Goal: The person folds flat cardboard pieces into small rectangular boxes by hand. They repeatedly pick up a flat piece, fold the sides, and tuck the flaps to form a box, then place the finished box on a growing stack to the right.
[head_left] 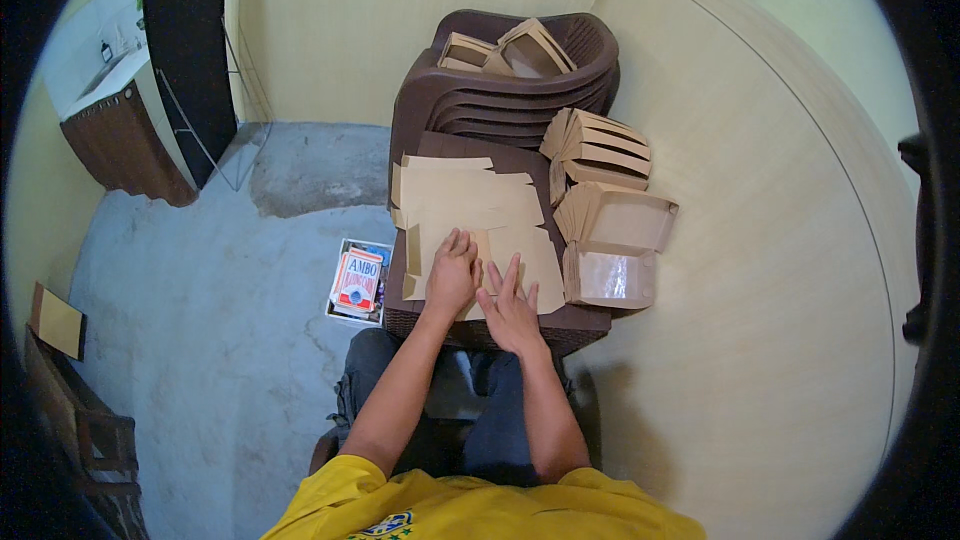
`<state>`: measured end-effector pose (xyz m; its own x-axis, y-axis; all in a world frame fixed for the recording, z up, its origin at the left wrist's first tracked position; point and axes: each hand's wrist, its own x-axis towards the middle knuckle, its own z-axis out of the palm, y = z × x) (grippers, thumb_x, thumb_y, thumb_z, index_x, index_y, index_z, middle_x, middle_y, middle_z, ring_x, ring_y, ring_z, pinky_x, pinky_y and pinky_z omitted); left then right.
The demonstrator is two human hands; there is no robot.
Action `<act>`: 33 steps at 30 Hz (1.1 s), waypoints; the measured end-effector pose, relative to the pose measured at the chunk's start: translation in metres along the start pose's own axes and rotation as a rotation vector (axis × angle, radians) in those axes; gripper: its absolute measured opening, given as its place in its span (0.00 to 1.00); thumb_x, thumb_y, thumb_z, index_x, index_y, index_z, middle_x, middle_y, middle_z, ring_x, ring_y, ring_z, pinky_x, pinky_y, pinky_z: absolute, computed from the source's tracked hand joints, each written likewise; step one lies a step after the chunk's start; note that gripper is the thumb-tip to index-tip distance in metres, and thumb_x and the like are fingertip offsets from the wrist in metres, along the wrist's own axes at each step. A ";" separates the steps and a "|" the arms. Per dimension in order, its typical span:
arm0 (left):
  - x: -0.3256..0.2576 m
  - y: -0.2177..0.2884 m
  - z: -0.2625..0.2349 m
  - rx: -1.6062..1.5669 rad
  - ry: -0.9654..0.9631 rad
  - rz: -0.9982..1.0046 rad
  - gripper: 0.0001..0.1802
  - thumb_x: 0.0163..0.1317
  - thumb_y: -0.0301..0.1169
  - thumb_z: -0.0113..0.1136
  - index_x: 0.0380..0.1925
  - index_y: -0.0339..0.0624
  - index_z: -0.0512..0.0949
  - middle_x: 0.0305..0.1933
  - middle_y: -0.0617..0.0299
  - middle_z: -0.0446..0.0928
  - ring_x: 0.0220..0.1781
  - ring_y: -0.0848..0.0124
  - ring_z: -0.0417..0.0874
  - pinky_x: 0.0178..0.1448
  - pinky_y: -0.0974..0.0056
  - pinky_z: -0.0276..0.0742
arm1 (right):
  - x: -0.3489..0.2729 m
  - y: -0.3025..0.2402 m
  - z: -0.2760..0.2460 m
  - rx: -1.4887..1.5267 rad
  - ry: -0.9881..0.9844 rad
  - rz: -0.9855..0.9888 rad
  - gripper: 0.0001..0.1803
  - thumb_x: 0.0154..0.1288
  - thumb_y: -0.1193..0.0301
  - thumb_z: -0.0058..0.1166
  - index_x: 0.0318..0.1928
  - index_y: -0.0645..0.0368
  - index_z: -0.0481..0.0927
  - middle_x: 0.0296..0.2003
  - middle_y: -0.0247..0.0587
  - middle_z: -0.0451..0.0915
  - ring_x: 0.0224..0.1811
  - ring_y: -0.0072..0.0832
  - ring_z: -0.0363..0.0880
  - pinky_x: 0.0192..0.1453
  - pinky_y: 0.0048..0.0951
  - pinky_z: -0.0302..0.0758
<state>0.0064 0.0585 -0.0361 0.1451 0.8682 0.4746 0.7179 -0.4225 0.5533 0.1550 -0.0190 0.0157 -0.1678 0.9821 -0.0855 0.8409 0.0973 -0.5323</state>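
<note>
A flat brown cardboard box blank with notched edges and side flaps lies on the seat of a stack of dark brown plastic chairs in front of me. On its near part, my left hand has its fingers bent and close together, gripping or pressing the cardboard near a small fold. My right hand is beside it, fingers spread over the cardboard near its front edge. What lies under the palms is hidden.
Folded cardboard boxes and an opened nested stack stand right of the seat. More boxes rest at the top of the chair stack. A small white box of playing card packs sits left, beside the seat.
</note>
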 end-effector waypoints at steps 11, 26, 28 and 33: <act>0.010 0.005 -0.010 -0.267 0.077 -0.264 0.20 0.72 0.35 0.64 0.56 0.32 0.87 0.64 0.41 0.85 0.72 0.42 0.81 0.75 0.44 0.77 | 0.103 0.012 -0.031 0.493 0.340 0.157 0.40 0.87 0.42 0.36 0.85 0.54 0.58 0.70 0.59 0.81 0.76 0.51 0.75 0.84 0.49 0.58; 0.055 0.013 -0.012 -0.071 -0.013 -0.236 0.24 0.62 0.38 0.74 0.56 0.40 0.85 0.63 0.48 0.78 0.65 0.49 0.80 0.68 0.45 0.76 | 0.179 0.035 -0.020 0.854 0.296 0.207 0.27 0.86 0.53 0.45 0.68 0.62 0.76 0.51 0.56 0.90 0.57 0.42 0.90 0.65 0.42 0.80; 0.052 0.011 -0.010 -0.142 0.073 -0.196 0.30 0.62 0.38 0.74 0.63 0.40 0.81 0.70 0.45 0.75 0.72 0.47 0.77 0.77 0.43 0.70 | 0.175 0.039 -0.010 0.801 0.276 0.107 0.27 0.87 0.54 0.44 0.70 0.63 0.73 0.52 0.56 0.90 0.58 0.41 0.89 0.67 0.41 0.79; 0.052 0.003 -0.007 0.055 -0.023 -0.117 0.33 0.64 0.40 0.71 0.69 0.39 0.80 0.78 0.43 0.71 0.85 0.44 0.65 0.90 0.40 0.52 | 0.147 0.039 -0.008 0.689 0.254 -0.010 0.32 0.90 0.52 0.40 0.78 0.62 0.62 0.60 0.59 0.88 0.70 0.44 0.83 0.77 0.42 0.71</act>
<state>0.0117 0.1001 -0.0050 0.0731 0.9168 0.3925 0.7669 -0.3033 0.5656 0.1676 0.1301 -0.0111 0.0206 0.9969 0.0756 0.3115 0.0655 -0.9480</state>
